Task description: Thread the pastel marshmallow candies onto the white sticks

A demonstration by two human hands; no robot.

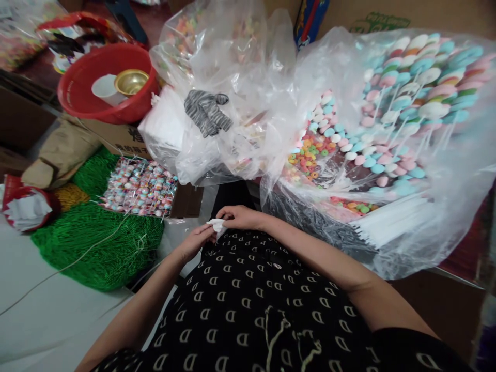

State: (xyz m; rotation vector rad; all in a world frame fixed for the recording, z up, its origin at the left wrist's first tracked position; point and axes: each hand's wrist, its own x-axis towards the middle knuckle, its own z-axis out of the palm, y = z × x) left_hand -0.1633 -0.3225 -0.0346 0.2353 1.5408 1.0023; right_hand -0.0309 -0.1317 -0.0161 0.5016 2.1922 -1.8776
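Close in front of my body, my left hand (198, 239) and my right hand (241, 217) meet at a small crumpled white tissue (217, 225). Both sets of fingers are closed on it, the right from above and the left from the side. Beyond the hands, a grey striped glove (207, 111) rests on clear plastic bags. To the right, candy skewers (422, 88) of white, pink and blue pieces lie in a large plastic bag, with loose candies (372, 155) and colourful candy rings (310, 155) beneath them.
A red basin (89, 106) holding a white cup and a brass bowl (132, 82) stands at the back left. Below it, a cardboard box holds wrapped candies (141, 188) beside green netting (96, 243). White sticks (395, 222) lie at the right. A thin cord crosses the left side.
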